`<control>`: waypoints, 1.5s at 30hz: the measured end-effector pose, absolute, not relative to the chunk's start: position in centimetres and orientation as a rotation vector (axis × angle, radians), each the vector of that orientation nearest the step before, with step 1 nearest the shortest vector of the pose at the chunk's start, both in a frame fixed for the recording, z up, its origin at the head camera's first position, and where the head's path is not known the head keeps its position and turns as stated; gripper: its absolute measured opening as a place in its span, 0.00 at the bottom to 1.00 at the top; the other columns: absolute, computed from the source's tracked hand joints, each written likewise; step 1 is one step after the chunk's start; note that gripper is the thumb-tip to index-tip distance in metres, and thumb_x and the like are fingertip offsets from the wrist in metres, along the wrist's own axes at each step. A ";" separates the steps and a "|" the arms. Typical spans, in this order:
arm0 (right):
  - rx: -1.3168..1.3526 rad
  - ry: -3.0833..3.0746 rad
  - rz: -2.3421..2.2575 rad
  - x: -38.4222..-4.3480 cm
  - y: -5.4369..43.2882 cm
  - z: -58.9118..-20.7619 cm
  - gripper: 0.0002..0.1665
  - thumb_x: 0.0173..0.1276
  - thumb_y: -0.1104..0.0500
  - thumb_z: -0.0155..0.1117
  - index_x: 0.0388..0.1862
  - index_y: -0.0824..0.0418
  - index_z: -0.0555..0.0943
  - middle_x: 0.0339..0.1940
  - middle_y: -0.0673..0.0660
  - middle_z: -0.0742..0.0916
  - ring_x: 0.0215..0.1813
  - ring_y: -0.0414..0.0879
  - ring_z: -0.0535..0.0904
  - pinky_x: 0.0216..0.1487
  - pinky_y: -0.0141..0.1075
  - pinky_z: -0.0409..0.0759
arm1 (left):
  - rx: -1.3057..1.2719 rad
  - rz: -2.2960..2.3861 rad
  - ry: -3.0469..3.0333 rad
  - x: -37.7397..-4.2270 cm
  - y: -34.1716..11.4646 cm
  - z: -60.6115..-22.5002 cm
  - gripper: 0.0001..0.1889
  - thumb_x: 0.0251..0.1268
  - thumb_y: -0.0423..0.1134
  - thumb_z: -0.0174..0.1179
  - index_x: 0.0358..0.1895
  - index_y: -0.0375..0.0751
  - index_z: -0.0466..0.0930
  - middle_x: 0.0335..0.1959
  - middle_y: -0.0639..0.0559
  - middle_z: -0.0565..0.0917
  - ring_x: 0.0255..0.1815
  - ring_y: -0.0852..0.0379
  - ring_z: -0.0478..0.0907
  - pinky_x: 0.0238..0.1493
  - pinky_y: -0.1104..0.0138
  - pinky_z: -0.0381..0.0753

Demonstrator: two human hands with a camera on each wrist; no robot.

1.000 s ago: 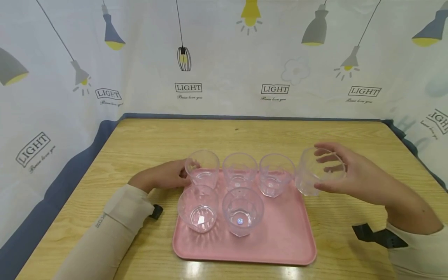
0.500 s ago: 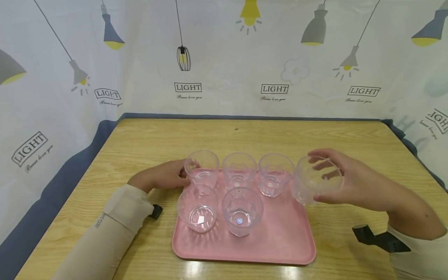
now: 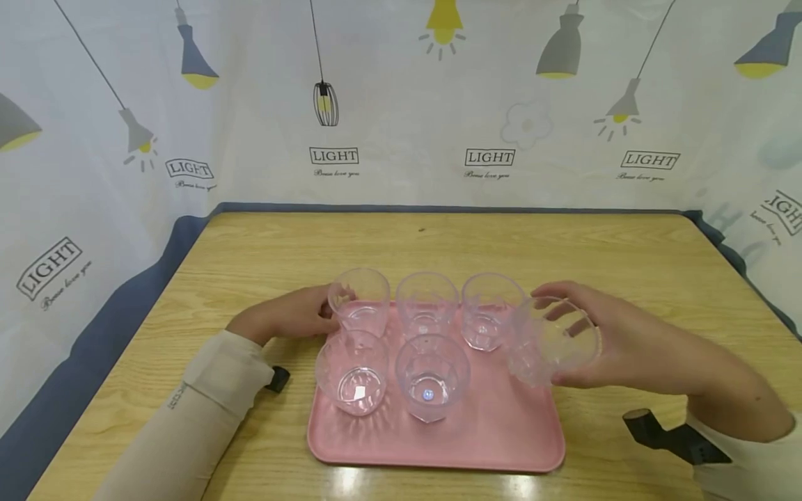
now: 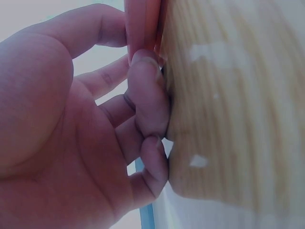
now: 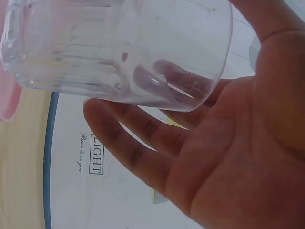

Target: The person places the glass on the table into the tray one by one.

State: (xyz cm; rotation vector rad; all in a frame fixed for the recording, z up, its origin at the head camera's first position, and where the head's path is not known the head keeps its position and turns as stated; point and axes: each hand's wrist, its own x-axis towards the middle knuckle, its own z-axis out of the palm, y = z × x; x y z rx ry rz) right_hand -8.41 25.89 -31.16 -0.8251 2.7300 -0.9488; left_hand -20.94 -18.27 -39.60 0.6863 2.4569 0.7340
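Observation:
My right hand (image 3: 633, 344) grips a clear plastic cup (image 3: 554, 341), tilted, over the right edge of a pink tray (image 3: 495, 431). In the right wrist view, the fingers (image 5: 143, 152) lie curled along the side of the held cup (image 5: 119, 52). At the tray's far left corner my left hand (image 3: 297, 311) pinches the rim; the left wrist view has its curled fingers against the tray edge (image 4: 143, 28). Three clear cups stand upright along the tray's back: left (image 3: 360, 306), middle (image 3: 427, 306) and right (image 3: 491, 313). Two more, left (image 3: 352, 372) and right (image 3: 432, 379), stand before them.
A wooden table (image 3: 282, 250) bears the tray. Behind and at the sides hangs a white cloth (image 3: 401, 139) printed with lamps and the word LIGHT. The held cup is close beside the right cup of the back row.
My right hand has moved left and toward me, bringing its cup from beside the tray to over its right edge. The left hand and the standing cups have kept their places.

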 end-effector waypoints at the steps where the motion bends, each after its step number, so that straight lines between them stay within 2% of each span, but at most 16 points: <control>1: -0.837 2.721 -0.951 -8.4 25.7 -31.2 0.49 0.53 0.45 0.81 0.70 0.50 0.66 0.62 0.54 0.79 0.58 0.50 0.79 0.54 0.35 0.80 | 0.684 0.732 2.458 -20.9 -18.3 -39.6 0.21 0.71 0.47 0.59 0.65 0.54 0.70 0.42 0.51 0.78 0.42 0.55 0.72 0.47 0.61 0.72; 11: -0.902 2.656 -0.939 -8.1 24.7 -31.6 0.48 0.54 0.44 0.80 0.70 0.49 0.65 0.63 0.51 0.78 0.58 0.49 0.80 0.56 0.36 0.80 | 0.686 0.735 2.458 -20.9 -18.3 -39.7 0.22 0.71 0.48 0.59 0.65 0.53 0.70 0.45 0.51 0.79 0.43 0.55 0.73 0.48 0.61 0.73; 25: -0.928 2.590 -0.933 -7.4 23.5 -32.2 0.49 0.55 0.43 0.79 0.70 0.51 0.64 0.63 0.53 0.78 0.59 0.51 0.79 0.56 0.42 0.80 | 0.684 0.717 2.464 -20.8 -18.2 -39.6 0.23 0.70 0.48 0.59 0.65 0.54 0.70 0.45 0.51 0.79 0.43 0.55 0.73 0.48 0.61 0.72; 45: -1.006 2.515 -0.926 -7.2 23.0 -32.7 0.48 0.58 0.47 0.78 0.71 0.55 0.62 0.65 0.52 0.76 0.61 0.50 0.77 0.61 0.42 0.78 | 0.674 0.723 2.458 -20.7 -18.2 -39.3 0.22 0.71 0.47 0.58 0.66 0.53 0.70 0.43 0.50 0.79 0.42 0.54 0.72 0.46 0.62 0.73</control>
